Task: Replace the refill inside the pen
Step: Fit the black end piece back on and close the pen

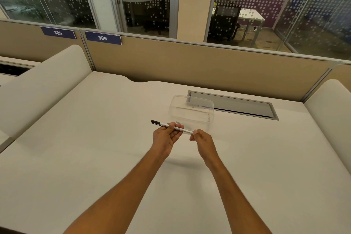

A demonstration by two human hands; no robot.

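Behind hands: clear tub [191,112], contents indistinct, white. Left hand [165,137] and right hand [202,138] both pinch pen [171,127]; right end hidden.

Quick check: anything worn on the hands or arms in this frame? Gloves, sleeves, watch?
Nothing visible. The left hand and right hand are bare, no gloves or rings that I can make out. Both forearms are bare to the frame edge: no sleeves, watch or bands.

We get even, bright overhead light, soft shadow on the desk [114,157] under the forearms. Wide-angle bending at edges. Glass wall [284,15] shows reflections; focus is sharp centrally.
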